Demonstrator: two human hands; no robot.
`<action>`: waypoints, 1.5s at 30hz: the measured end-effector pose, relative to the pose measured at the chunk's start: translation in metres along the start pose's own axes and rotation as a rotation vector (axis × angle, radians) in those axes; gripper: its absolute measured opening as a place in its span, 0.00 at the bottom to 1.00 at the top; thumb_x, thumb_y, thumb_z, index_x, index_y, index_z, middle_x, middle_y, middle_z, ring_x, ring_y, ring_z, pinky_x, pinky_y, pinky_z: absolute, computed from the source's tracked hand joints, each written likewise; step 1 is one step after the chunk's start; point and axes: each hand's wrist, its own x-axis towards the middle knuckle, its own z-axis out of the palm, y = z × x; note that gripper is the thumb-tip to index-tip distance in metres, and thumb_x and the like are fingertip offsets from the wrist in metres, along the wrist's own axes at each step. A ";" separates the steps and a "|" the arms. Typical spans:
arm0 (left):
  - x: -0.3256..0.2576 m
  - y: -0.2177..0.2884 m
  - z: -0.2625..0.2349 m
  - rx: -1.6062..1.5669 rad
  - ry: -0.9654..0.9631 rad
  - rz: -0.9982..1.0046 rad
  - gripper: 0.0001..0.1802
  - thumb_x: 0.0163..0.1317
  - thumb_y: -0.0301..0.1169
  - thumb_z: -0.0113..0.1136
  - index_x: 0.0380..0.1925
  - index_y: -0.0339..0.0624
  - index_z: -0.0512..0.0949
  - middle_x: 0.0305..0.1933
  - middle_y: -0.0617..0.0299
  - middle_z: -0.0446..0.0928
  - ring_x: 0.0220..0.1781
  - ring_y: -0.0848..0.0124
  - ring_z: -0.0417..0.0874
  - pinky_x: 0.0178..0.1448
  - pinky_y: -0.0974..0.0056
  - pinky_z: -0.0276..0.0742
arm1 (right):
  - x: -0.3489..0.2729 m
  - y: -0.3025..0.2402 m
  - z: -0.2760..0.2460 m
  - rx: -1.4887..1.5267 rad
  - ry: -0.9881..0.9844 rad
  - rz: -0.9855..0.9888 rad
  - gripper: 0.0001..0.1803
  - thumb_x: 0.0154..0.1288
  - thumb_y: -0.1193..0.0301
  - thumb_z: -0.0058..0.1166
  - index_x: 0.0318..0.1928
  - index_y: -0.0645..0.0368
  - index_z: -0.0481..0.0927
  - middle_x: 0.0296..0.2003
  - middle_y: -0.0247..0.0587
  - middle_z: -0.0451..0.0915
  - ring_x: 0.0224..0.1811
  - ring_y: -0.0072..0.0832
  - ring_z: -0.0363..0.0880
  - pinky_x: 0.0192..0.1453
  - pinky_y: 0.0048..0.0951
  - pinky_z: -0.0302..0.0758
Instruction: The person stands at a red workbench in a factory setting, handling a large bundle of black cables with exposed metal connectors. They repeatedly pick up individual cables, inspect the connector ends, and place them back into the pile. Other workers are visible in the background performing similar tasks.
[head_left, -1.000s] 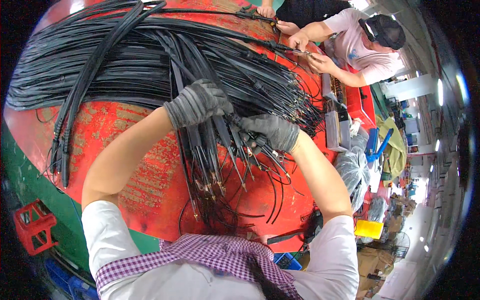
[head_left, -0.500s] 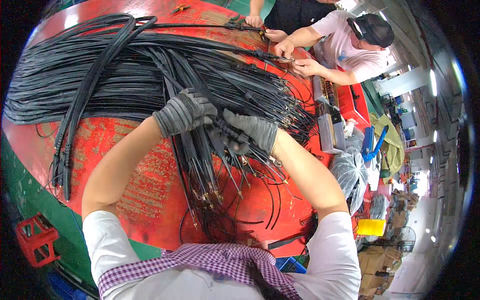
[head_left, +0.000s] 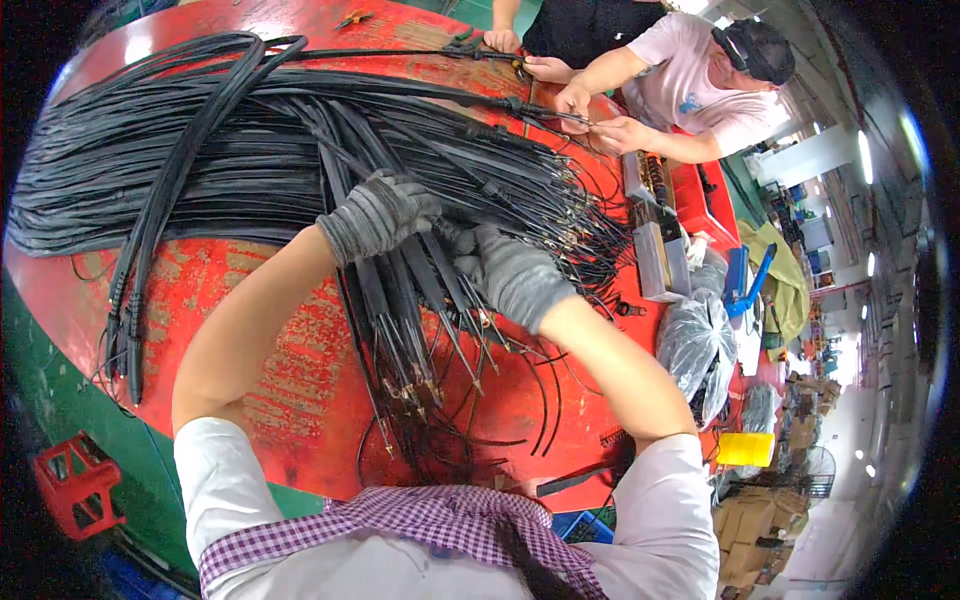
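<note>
Both my hands wear grey knit gloves and meet over a batch of black cables, which crosses a larger pile of black cables. My left hand is closed round a black cable, its fingers curled toward the right hand. Just right of it, my right hand is also closed on black cable, back of the glove up. The gloves hide most of the stretch between them. Thin leads with metal tips fan out below the hands over the red table.
Across the table a person in a pink shirt handles a cable end; a second person's hands hold another. At the right stand grey trays, a red bin, a clear plastic bag and a blue tool. A red stool is lower left.
My right hand has rolled over, its back now facing up. My left hand has shifted slightly right. The knobbly cable section seen between them is now mostly covered.
</note>
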 end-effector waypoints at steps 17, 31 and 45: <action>-0.012 -0.025 0.007 0.164 0.040 0.120 0.14 0.55 0.36 0.48 0.42 0.54 0.74 0.43 0.67 0.73 0.48 0.65 0.71 0.56 0.59 0.64 | -0.004 0.027 -0.033 1.080 -0.572 0.143 0.30 0.58 0.51 0.50 0.48 0.67 0.69 0.34 0.45 0.77 0.34 0.30 0.77 0.36 0.25 0.75; -0.013 -0.029 0.009 0.171 0.186 0.214 0.17 0.51 0.30 0.50 0.43 0.49 0.74 0.35 0.61 0.75 0.41 0.62 0.74 0.48 0.62 0.70 | 0.012 -0.003 -0.008 0.688 -0.237 0.114 0.19 0.60 0.56 0.46 0.35 0.61 0.71 0.21 0.42 0.75 0.22 0.33 0.74 0.26 0.31 0.71; -0.008 -0.019 -0.003 -0.182 0.215 0.064 0.21 0.46 0.28 0.58 0.44 0.46 0.72 0.37 0.55 0.76 0.42 0.57 0.76 0.47 0.58 0.71 | -0.005 0.016 0.001 0.353 -0.106 0.075 0.24 0.60 0.54 0.46 0.48 0.62 0.67 0.28 0.46 0.76 0.28 0.37 0.76 0.32 0.34 0.73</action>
